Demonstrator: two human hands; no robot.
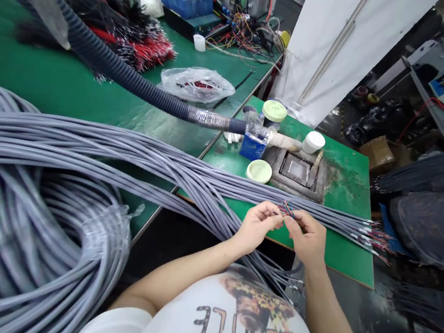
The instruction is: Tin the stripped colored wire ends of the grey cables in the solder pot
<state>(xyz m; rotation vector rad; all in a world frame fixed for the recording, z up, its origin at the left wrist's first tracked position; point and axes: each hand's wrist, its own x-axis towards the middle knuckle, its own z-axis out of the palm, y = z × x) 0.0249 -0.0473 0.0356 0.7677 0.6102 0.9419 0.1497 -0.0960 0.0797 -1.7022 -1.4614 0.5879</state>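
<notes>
Thin coloured wires [287,209], some red, blue and green, stick up between my fingertips at the front of the green board. My left hand [259,224] pinches them from one side. From the other side my right hand [308,236] pinches them too, thumbs nearly meeting. Just beyond my hands, a bundle of grey cables [220,180] runs across the board, its stripped ends [377,238] showing coloured wires at the right. More grey cable ends [280,279] hang below my wrists, in front of my shirt.
A solder pot [299,169] sits behind the cables, with a ribbed extraction hose [134,82] reaching over to it. Pale round tubs [259,170] stand around. Large grey cable coils [97,259] fill the left. Farther back are a blue bin [187,2] and black and red wires [147,48].
</notes>
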